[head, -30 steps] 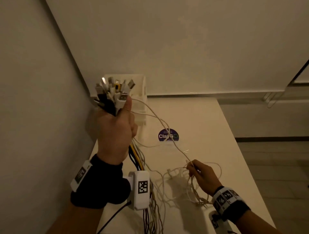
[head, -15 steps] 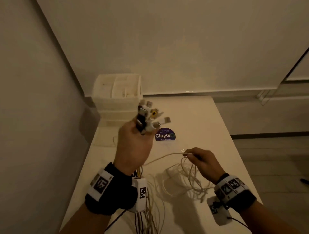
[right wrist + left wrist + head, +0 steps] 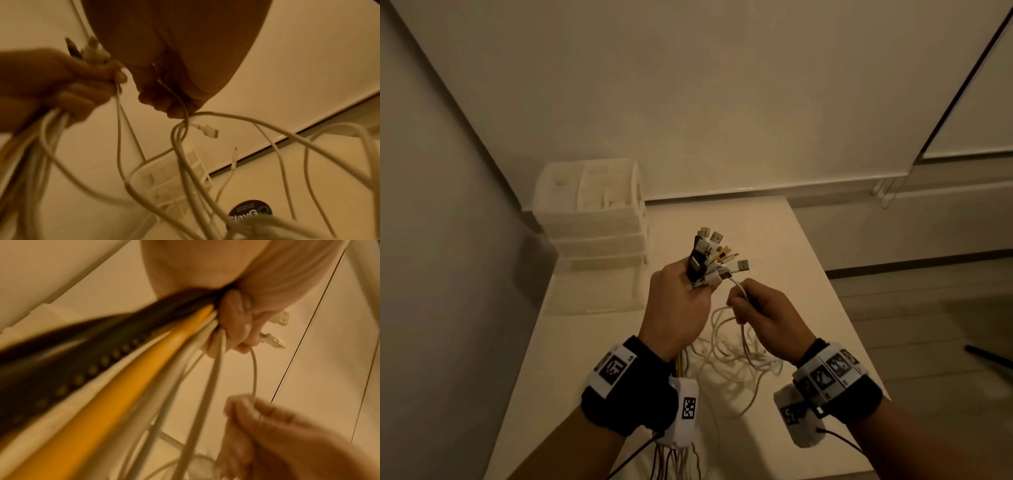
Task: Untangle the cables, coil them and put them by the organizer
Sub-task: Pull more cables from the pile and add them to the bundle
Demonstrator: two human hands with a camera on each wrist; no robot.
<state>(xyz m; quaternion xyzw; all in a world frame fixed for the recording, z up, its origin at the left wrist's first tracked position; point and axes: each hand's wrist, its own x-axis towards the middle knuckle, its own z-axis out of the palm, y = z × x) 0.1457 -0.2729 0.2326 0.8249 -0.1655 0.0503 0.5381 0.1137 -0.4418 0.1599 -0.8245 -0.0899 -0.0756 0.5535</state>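
Left hand [image 3: 677, 310] raised above the worktop [image 3: 750, 233], grip closed round a thick bundle of cables [image 3: 127, 363] just below their plugs [image 3: 714, 258], which fan upward and rightward out of the fist. Black, yellow and white strands in the bundle, trailing down past the wrist toward the near worktop edge. Right hand [image 3: 763, 315] just beside the left, fingers curled and gripping one white cable [image 3: 738, 291] that arcs across from the plug cluster into the fist. Below the right hand, loose white loops [image 3: 736, 363] hanging and pooling in a tangle on the worktop, between the two wrists. Seen from the right wrist, a single white plug [image 3: 207, 130] dangling free just under the curled fingers, more strands sweeping off right. White organizer [image 3: 592, 219], stacked drawers with open compartments on top, standing in the far left corner of the worktop, hard against the left wall and near the back wall, well apart from both hands. Round dark sticker [image 3: 251, 211] on the worktop, visible only from the right wrist. Bare worktop between organizer and hands, and more of it right of the plugs out to the right edge. Beyond that edge, tiled floor [image 3: 928, 325] below. Both wrist views blurred; finer finger placement hard to tell.
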